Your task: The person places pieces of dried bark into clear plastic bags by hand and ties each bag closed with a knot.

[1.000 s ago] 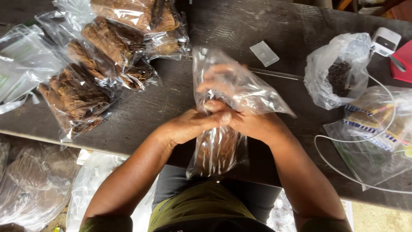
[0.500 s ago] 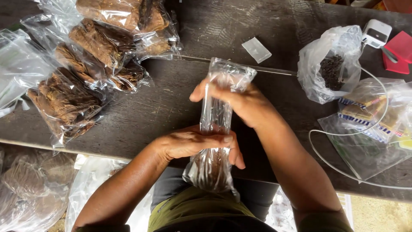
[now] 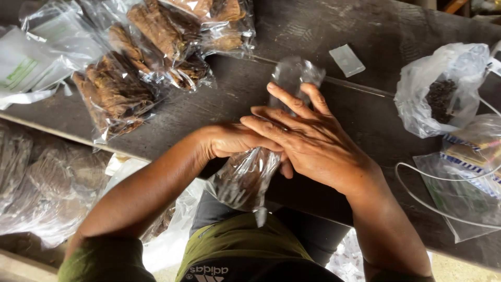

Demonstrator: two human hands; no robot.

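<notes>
Left hand grips the bag mid-length; right hand lies spread on top. Bag looks light, soft, slippery; best held around the middle.

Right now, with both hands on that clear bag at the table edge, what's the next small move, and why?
Probably keep pressing the right hand flat and roll the clear bag tighter toward the left hand. The bag lies lengthwise across the dark table edge, brown contents bunched at its lower end, and its upper part beyond the fingers looks puffed and loose, so air seems trapped.
</notes>
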